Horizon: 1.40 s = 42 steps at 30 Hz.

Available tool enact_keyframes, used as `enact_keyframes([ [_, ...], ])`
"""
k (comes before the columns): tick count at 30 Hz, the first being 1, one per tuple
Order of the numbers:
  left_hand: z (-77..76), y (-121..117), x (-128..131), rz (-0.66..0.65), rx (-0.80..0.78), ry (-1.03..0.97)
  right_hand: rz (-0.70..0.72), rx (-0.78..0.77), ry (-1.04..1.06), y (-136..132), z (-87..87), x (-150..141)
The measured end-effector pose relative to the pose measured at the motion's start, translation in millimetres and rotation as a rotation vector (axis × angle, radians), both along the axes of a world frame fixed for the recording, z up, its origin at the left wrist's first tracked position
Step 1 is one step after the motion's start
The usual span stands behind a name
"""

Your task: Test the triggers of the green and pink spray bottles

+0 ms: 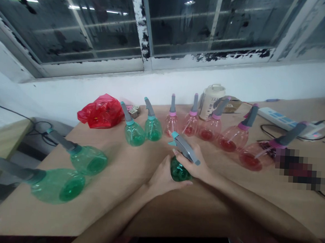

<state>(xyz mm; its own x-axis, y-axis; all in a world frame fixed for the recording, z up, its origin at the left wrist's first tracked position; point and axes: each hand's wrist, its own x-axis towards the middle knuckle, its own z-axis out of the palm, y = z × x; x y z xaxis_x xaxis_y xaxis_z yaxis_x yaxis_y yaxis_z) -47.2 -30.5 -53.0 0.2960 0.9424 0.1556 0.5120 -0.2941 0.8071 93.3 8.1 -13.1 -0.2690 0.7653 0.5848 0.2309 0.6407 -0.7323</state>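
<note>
A green spray bottle (179,171) with a grey trigger head and teal nozzle is between my hands, near the front middle of the table. My left hand (161,176) wraps round the bottle's body from the left. On the neck, just under the spray head, my right hand (194,163) is closed. Several green spray bottles stand to the left, among them a near one (56,186) and a farther one (153,128). To the right and behind, several pink spray bottles (233,137) form a curved row.
A red plastic bag (102,112) lies at the back left. Behind the pink bottles stands a cream cup (213,97). A white power strip (283,119) with black cables lies at the right. The table (113,206) meets a white wall below windows.
</note>
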Motion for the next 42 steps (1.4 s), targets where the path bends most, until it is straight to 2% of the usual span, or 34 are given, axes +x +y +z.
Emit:
enact_keyframes([
  [4,0.1,0.7,-0.6,-0.021,0.013,-0.013,0.013,-0.023,0.005,-1.4,1.8,0.5],
  [12,-1.3,2.0,-0.7,-0.019,0.055,-0.013,-0.006,0.029,0.015,0.7,1.3,0.4],
  [17,-0.9,1.8,-1.1,-0.02,0.052,0.004,0.083,-0.005,0.0,1.2,3.5,2.4],
  [25,3.0,1.1,-1.0,-0.066,0.051,-0.034,0.109,0.03,0.023,5.9,6.6,-1.0],
  [34,-2.4,2.0,-2.3,-0.049,0.106,-0.034,0.045,0.002,-0.043,4.5,7.6,-1.5],
  [42,-3.0,2.9,-3.3,-0.063,0.069,-0.016,0.041,0.02,0.006,1.4,3.0,0.1],
])
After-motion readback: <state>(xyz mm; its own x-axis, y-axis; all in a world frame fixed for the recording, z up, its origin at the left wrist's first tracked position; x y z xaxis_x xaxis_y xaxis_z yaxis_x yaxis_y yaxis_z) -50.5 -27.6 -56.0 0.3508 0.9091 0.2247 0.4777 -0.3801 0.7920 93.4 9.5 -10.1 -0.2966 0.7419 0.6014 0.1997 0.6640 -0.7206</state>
